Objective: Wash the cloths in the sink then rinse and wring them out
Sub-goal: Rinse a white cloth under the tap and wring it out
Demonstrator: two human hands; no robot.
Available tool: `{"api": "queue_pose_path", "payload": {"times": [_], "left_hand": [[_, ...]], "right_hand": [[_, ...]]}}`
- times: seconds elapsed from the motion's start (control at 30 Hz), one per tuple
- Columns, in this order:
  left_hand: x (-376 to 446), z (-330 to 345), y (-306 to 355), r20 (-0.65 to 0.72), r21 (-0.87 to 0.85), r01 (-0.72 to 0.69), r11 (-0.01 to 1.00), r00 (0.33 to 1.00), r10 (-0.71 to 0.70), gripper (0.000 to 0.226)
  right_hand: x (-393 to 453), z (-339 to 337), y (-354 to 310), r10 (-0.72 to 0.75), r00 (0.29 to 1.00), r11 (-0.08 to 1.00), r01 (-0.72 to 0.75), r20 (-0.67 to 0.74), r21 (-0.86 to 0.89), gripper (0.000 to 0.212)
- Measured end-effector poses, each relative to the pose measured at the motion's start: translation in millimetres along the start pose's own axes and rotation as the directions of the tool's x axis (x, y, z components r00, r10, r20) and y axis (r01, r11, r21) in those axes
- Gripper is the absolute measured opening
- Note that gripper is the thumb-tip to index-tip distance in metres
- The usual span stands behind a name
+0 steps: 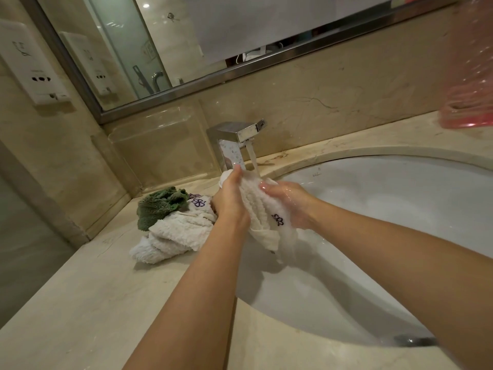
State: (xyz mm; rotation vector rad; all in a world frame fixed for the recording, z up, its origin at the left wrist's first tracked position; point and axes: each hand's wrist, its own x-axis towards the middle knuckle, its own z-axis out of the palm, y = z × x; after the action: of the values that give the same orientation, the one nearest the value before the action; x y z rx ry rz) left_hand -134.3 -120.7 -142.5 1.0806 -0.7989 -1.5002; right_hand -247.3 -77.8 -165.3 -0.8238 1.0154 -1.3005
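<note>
Fingers of both hands are curled round the white cloth (262, 209), and we hold it bunched over the left side of the sink (400, 209), right under the stream from the square chrome tap (237, 134). Our left hand (230, 201) grips the upper end, thumb up near the water; our right hand (290, 204) pinches the other side, wet and shiny. We judge the cloth soft and limp, heavy with water, and a bit slippery — best taken in full handfuls near each end, not by a corner, if we mean to twist it. Its long axis runs from upper left, by the tap, down to lower right, where a loose tail hangs dripping into the basin; the purple flower mark faces us.

On the marble counter (93, 289) just left of our left wrist lies a pile — another white cloth (173, 236) with the same flower, and a green cloth (157, 204) behind it, touching. We cannot tell whether those are washed yet.
</note>
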Motion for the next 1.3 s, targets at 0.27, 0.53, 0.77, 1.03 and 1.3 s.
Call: {"api": "queue_pose_path", "payload": {"times": [0.27, 0.53, 0.77, 1.03, 1.3], "left_hand": [[0.3, 0.6, -6.3, 0.049, 0.339, -0.070, 0.938, 0.997, 0.057, 0.051], [6.8, -3.4, -0.6, -0.125, 0.140, 0.050, 0.989, 0.992, -0.032, 0.069], [0.4, -3.1, 0.7, 0.022, 0.047, 0.064, 0.997, 0.998, -0.065, 0.060], [-6.8, 0.7, 1.7, 0.225, 0.056, 0.093, 0.994, 0.969, -0.104, 0.064], [-9.4, 2.8, 3.7, 0.167, 0.079, 0.042, 0.996, 0.984, -0.055, 0.081]], "right_hand": [[18.0, -22.5, 6.5, -0.136, 0.930, 0.991, 0.127, -0.342, -0.048, 0.040], [15.4, -23.6, 0.7, -0.139, 0.905, 0.984, 0.171, -0.402, 0.047, 0.042], [7.9, -28.5, -2.4, -0.117, 0.932, 0.993, 0.098, -0.343, -0.071, 0.072], [4.4, -16.8, 0.3, -0.037, 0.981, 0.998, 0.026, -0.193, -0.063, 0.107], [3.5, -21.4, -4.3, -0.097, 0.986, 0.994, 0.090, -0.136, -0.060, 0.113]]}}
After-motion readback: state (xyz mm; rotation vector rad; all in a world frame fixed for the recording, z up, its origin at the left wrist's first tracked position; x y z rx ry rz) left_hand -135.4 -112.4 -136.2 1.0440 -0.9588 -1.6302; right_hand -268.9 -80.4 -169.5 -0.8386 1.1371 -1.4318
